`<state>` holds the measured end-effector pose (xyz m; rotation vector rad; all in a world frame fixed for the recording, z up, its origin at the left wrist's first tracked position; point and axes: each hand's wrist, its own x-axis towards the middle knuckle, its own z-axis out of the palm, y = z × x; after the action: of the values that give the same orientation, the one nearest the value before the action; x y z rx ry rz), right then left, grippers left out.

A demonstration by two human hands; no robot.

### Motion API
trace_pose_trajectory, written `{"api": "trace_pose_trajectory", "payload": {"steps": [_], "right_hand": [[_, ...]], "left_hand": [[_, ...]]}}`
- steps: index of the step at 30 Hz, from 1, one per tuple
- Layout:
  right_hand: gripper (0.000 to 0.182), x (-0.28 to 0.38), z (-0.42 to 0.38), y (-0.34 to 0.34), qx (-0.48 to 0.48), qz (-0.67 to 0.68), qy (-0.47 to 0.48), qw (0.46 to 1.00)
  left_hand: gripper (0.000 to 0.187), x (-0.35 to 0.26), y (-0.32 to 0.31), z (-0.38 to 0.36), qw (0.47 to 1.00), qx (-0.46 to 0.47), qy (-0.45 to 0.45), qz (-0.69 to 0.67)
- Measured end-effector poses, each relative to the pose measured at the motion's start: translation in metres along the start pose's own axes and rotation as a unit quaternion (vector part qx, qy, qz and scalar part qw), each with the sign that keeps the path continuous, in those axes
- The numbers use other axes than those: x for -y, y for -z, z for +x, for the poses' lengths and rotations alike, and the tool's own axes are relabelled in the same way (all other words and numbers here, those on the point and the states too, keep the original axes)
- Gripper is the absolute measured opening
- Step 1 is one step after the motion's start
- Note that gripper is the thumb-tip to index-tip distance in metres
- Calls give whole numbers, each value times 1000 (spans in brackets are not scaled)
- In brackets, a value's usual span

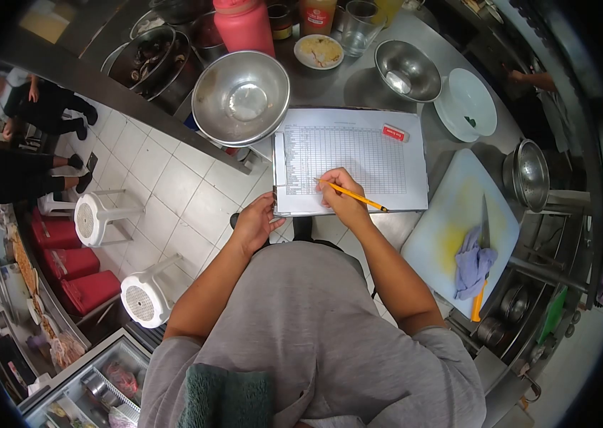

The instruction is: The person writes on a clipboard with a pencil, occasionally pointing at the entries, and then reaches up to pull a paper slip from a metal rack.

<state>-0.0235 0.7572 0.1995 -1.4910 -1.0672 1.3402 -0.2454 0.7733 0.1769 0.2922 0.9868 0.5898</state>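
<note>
Pencil (356,197) – light, stiff, best held low near its tip – sits pinched in the right hand (342,197), while the left hand (256,222) pins the sheet's (351,158) near edge, fingers curled.

We see a yellow pencil (356,196) over a white sheet (355,158) printed with a fine grey grid, and a small red eraser (395,133) at its corner. The cutting board (444,228) is white with a yellow stain; on it lie a lavender cloth (473,262) and a knife (481,265) with what seems an orange handle. The bottle (244,26) is pinkish red, the stools (112,215) white, the shirt (316,342) grey.
</note>
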Motion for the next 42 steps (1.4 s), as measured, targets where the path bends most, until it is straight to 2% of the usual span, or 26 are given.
{"api": "trace_pose_trajectory", "payload": {"steps": [27, 42], "right_hand": [[8, 0, 1, -1, -4, 11, 12, 1000], [8, 2, 1, -1, 0, 0, 14, 1000]], "left_hand": [[40, -6, -7, 1, 1000, -6, -28, -8], [40, -5, -1, 9, 1000, 8, -30, 1]]}}
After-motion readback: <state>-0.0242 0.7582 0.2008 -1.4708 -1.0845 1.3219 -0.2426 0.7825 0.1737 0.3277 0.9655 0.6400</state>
